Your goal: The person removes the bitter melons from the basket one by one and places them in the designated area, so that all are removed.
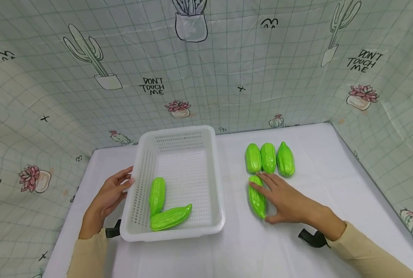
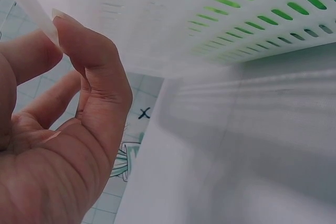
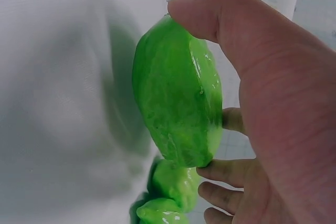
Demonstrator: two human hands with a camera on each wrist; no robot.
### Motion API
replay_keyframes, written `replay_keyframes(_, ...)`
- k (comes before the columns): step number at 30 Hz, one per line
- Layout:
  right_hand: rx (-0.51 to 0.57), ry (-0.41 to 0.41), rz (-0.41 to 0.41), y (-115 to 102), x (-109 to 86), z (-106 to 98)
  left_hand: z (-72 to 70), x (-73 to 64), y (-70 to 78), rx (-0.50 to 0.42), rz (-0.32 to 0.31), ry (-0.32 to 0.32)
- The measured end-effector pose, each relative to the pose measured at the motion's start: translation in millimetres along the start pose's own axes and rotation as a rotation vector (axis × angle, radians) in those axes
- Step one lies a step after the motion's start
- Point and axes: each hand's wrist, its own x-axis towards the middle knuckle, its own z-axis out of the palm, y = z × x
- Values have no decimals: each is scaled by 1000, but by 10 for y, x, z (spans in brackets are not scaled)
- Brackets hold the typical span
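My left hand [image 1: 113, 192] grips the left rim of a white plastic basket [image 1: 219, 185], thumb and finger at its edge; the left wrist view shows the slotted basket wall [image 2: 157, 30] beside the fingers [image 2: 94, 51]. Two glossy green bitter melons lie in the basket, one lengthwise [image 1: 157, 195] and one crosswise [image 1: 171, 217]. On the right, my right hand [image 1: 290, 199] holds another bitter melon [image 1: 256, 197] end to end. Its thumb is at one tip and its fingers at the other in the right wrist view, around the melon [image 3: 176, 93].
Three more bitter melons stand in a row behind the right hand: left [image 1: 253, 158], middle [image 1: 268, 157] and right [image 1: 285, 159]. A white cloth covers the table [image 1: 262, 255]. A grid-patterned curtain [image 1: 220, 61] with cactus drawings surrounds its back and sides.
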Motion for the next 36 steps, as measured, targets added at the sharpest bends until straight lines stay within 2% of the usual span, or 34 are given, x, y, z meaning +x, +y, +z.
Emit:
replay_keyframes(8, 6, -11, 0, 34, -19, 52, 24, 9, -20, -6, -9, 2)
replay_keyframes(16, 8, 23, -11, 45, -35, 93, 23, 13, -26, -21, -2, -5)
replay_keyframes(22, 24, -9, 13, 59, -32, 104, 21, 8, -28, -34, 4, -9)
replay_keyframes(29, 20, -8, 7, 82, -17, 102, 7, 1, -26, -63, 13, -5)
replay_keyframes(36, 38, -16, 19, 83, -6, 94, -8, 18, -15, -101, 31, -27)
